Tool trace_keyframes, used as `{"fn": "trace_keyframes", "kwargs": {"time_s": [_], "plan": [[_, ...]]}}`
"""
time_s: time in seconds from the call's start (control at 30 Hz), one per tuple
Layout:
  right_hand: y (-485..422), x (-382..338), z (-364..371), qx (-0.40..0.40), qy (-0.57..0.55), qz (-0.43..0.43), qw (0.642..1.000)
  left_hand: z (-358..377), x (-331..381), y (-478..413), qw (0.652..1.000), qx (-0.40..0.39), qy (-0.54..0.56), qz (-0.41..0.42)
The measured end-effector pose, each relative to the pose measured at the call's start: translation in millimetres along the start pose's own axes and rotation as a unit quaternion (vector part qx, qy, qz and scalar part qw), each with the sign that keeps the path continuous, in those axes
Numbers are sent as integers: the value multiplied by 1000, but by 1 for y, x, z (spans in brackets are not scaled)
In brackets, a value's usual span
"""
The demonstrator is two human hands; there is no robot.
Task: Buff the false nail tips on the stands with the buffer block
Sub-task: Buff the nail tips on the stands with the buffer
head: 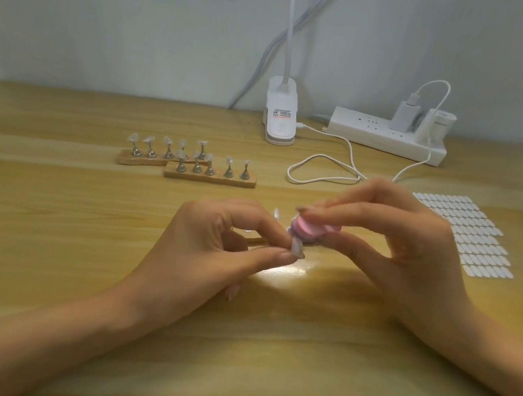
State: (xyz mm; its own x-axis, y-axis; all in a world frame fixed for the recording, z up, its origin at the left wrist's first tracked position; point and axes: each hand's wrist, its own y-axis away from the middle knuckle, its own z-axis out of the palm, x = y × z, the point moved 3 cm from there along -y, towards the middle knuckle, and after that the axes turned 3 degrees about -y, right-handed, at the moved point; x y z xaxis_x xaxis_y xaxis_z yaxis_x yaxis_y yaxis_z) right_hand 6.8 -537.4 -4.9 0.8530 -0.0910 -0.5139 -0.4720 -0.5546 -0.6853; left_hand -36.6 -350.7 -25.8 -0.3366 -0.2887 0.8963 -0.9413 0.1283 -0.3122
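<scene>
The left hand [217, 241] is pinching a nail tip [297, 245] steady while the right hand [387, 238] is gripping the pink buffer block [310, 229] against it. The remaining stands [210, 170] are waiting at eleven o'clock on the table [61, 210].

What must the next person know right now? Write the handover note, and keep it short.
Left hand: pinches one nail tip just above the table.
Right hand: grips the pink buffer block, its end at that tip.
Back stand and front stand: each holds a row of tips on metal pegs, far from both hands.
Done: cannot tell which tips are buffed.
Left: finish this tip, then check and buff the rows.
</scene>
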Motion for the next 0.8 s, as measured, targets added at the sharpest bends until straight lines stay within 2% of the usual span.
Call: {"fn": "trace_keyframes", "kwargs": {"time_s": [0.13,0.23,0.33,0.47,0.57,0.7,0.8], "plan": [[2,-3,5,-39,-6,-37,999,2,2,1,1000,-7,-7,9],[0,0,0,-5,-3,0,1000,0,1,1,1000,5,-5,4],[1,-3,4,-43,-8,-36,998,2,3,2,1000,-8,-6,8],[-2,0,0,-8,-10,-3,1000,0,-1,1,1000,6,-4,-7],[0,-3,4,-46,-4,-41,998,2,2,1,1000,-8,-5,5],[-1,1,1,-9,-13,1,1000,1,1,1,1000,1,-6,4],[2,-3,7,-49,-32,-40,997,2,2,1,1000,-13,-4,10]]}}
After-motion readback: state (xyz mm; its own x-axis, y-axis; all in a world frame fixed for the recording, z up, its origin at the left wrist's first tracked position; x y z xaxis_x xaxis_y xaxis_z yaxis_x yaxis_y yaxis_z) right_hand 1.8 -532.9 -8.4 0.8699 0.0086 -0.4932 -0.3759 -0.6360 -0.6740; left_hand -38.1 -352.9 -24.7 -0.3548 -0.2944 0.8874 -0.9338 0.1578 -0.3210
